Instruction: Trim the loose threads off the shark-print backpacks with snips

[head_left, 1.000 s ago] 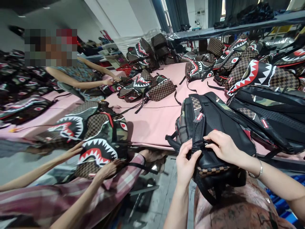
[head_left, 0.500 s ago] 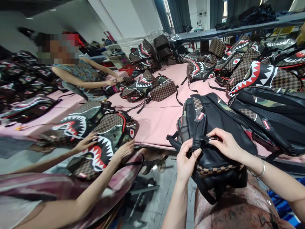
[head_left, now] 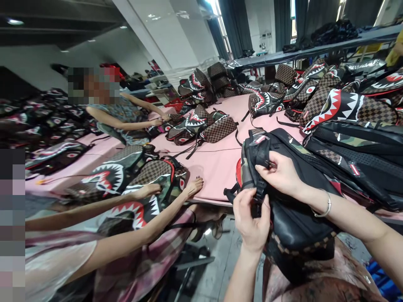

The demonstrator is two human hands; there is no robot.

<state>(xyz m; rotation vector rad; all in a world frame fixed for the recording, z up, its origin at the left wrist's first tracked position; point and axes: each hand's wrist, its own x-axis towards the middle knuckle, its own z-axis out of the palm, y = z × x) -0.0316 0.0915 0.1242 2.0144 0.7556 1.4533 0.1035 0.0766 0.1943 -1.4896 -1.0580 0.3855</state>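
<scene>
Backpack (head_left: 286, 212) straps-up across near edge of pink tabletop (head_left: 215, 174). Grasping its shoulder strap (head_left: 262, 156) with right grip (head_left: 285, 174), just shifted higher, and pinching lower down with left grip (head_left: 251, 224); apparently still handling that strap.

No legible text, the strap tag (head_left: 261, 141) on the nearest backpack (head_left: 316, 172) blurred.

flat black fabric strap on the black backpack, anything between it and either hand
Nothing visible: the right hand pinches the flat black fabric strap directly, and the left hand is right at it, lower down.
</scene>
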